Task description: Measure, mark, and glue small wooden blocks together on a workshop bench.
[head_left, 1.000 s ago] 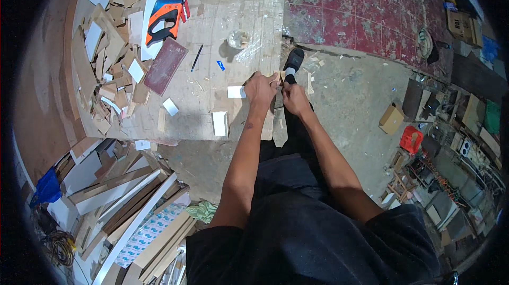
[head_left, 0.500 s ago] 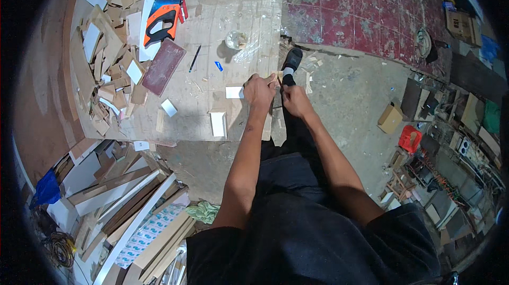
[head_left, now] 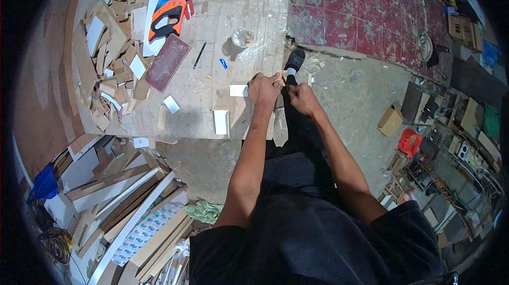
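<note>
At the surface's [head_left: 207,86] right edge, the left hand [head_left: 263,89] has its fingers drawn in on a small pale wooden piece [head_left: 283,78]. The right hand [head_left: 304,100] is curled narrow just to the right and slightly nearer; whether it grips anything cannot be told. A white-faced block [head_left: 238,91] lies just left of the left hand, another white-topped block [head_left: 220,122] nearer. Farther left lies an orange-handled handsaw [head_left: 172,3].
</note>
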{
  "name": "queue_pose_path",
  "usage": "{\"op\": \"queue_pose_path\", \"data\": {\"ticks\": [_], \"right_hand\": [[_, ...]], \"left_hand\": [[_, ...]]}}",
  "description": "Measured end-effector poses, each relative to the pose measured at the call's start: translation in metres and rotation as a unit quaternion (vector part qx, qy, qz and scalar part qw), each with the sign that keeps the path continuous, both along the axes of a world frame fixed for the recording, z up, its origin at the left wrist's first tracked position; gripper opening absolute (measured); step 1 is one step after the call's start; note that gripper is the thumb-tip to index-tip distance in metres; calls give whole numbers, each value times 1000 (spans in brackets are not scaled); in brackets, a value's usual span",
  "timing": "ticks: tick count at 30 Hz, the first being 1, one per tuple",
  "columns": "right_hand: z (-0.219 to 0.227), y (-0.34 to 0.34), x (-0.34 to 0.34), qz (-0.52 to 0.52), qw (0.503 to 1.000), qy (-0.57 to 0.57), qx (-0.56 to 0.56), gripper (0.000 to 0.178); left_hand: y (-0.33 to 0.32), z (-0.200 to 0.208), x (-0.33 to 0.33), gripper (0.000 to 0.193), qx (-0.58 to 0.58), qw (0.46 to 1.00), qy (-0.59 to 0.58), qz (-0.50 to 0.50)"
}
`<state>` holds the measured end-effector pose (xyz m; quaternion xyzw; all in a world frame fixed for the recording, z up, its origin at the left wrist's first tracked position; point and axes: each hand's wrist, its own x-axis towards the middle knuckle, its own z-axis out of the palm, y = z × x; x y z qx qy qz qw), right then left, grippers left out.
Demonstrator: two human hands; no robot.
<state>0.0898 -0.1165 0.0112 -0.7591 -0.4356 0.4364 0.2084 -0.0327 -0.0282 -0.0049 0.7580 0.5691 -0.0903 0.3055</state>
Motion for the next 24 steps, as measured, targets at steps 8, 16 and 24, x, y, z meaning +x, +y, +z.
{"op": "queue_pose_path", "data": {"ticks": [8, 16, 24], "right_hand": [[-8, -3, 6, -31, 999, 28, -20, 16], [-11, -9, 6, -9, 1000, 10, 13, 18], [-16, -2, 9, -20, 1000, 6, 12, 20]], "left_hand": [[-4, -5, 5, 23, 1, 1000, 1, -20], [-3, -4, 6, 24, 3, 1000, 2, -5], [-1, -6, 8, 20, -3, 1000, 5, -3]]}}
